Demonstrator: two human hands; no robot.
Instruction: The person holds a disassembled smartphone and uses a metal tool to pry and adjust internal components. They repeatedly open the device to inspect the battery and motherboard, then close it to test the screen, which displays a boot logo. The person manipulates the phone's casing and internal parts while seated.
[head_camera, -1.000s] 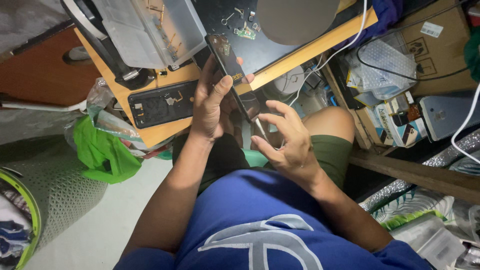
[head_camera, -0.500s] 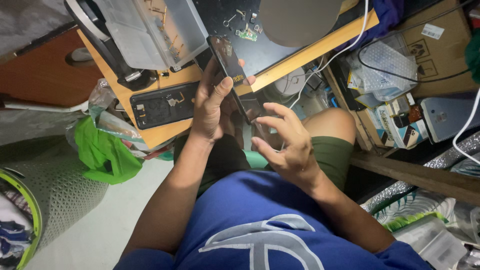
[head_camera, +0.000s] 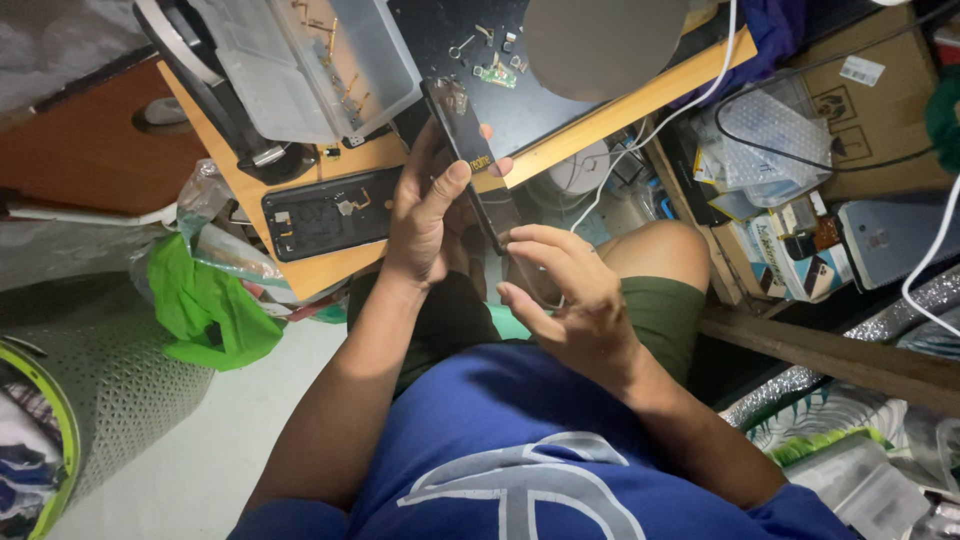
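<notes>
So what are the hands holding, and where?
A long dark phone panel: the left hand grips its upper middle, and the right hand pinches its lower end.

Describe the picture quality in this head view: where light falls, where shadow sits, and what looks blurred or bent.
Head view: light is soft and dim; the left hand and right hand holding the dark phone panel are fairly sharp; the grey round shape at top is a close, featureless blur; the right side under the wooden table falls into shadow; edges bow from the wide lens.
</notes>
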